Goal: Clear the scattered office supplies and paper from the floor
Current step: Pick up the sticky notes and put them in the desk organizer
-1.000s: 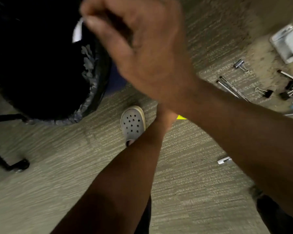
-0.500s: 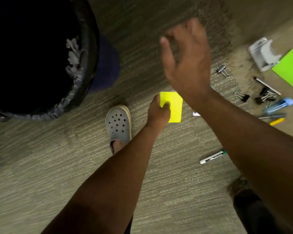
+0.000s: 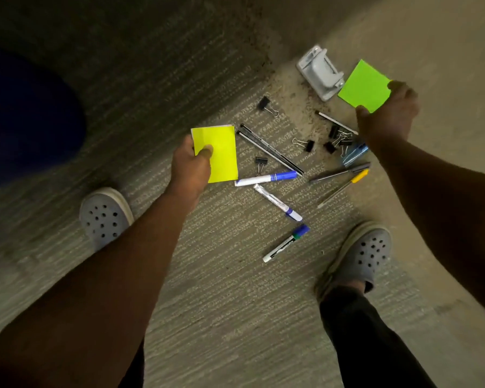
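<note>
My left hand (image 3: 191,166) grips a yellow sticky-note pad (image 3: 221,152) by its lower left corner, above the carpet. My right hand (image 3: 387,119) pinches the right corner of a green paper pad (image 3: 364,85) lying on the floor beside a grey hole punch (image 3: 318,72). Between my hands, three white markers (image 3: 266,179) with blue caps, two long black pens (image 3: 269,148), a grey pen (image 3: 339,172) and a yellow-capped pen (image 3: 345,187) are scattered on the carpet. Several black binder clips (image 3: 336,138) lie in a cluster under my right wrist.
A dark blue bin side (image 3: 25,121) fills the left edge. My grey clogs stand at left (image 3: 104,217) and right (image 3: 361,256) of the markers. A pale blue object (image 3: 353,155) lies half hidden by my right forearm.
The view swung right, away from the black-lined bin. My right hand dropped from mid-air onto the green pad. My left hand still holds the yellow pad.
</note>
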A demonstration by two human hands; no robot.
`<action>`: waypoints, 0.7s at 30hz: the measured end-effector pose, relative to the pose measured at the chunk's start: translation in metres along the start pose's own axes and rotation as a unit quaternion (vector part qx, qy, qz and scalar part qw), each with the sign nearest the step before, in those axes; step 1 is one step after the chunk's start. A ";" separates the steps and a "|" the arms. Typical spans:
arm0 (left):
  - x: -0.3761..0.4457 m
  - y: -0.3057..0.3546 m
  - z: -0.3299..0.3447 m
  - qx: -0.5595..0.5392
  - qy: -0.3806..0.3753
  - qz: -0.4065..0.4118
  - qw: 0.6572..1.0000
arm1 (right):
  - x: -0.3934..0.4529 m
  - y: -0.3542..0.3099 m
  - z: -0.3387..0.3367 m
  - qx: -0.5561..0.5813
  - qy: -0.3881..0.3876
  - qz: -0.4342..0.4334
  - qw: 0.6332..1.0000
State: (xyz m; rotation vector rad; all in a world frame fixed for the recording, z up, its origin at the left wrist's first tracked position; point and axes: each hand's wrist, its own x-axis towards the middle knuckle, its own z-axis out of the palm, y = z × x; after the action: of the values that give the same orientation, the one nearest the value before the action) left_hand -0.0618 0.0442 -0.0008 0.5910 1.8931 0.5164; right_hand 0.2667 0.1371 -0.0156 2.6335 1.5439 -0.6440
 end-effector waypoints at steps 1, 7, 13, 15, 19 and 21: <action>0.001 0.001 0.004 -0.002 -0.004 0.003 1.000 | 0.008 0.004 0.000 -0.024 -0.015 -0.025 0.999; 0.005 0.005 0.019 -0.027 -0.017 0.016 0.999 | 0.038 0.014 0.003 -0.125 -0.062 -0.091 0.986; 0.003 0.011 0.022 -0.033 -0.019 0.000 0.999 | 0.045 0.019 -0.003 -0.123 -0.048 -0.061 0.989; 0.004 0.015 0.021 -0.026 -0.016 -0.003 1.000 | 0.044 0.020 -0.006 -0.136 -0.050 -0.042 0.989; 0.005 0.022 0.017 -0.034 -0.013 0.000 0.999 | 0.038 0.022 -0.008 -0.132 -0.051 -0.005 0.990; 0.004 0.024 0.014 -0.038 -0.012 -0.001 0.999 | 0.031 0.019 -0.012 -0.097 -0.036 -0.006 0.995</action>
State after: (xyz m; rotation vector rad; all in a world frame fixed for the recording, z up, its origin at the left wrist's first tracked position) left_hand -0.0464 0.0670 0.0055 0.5429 1.8426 0.5759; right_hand 0.3003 0.1557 -0.0193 2.4349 1.5196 -0.5530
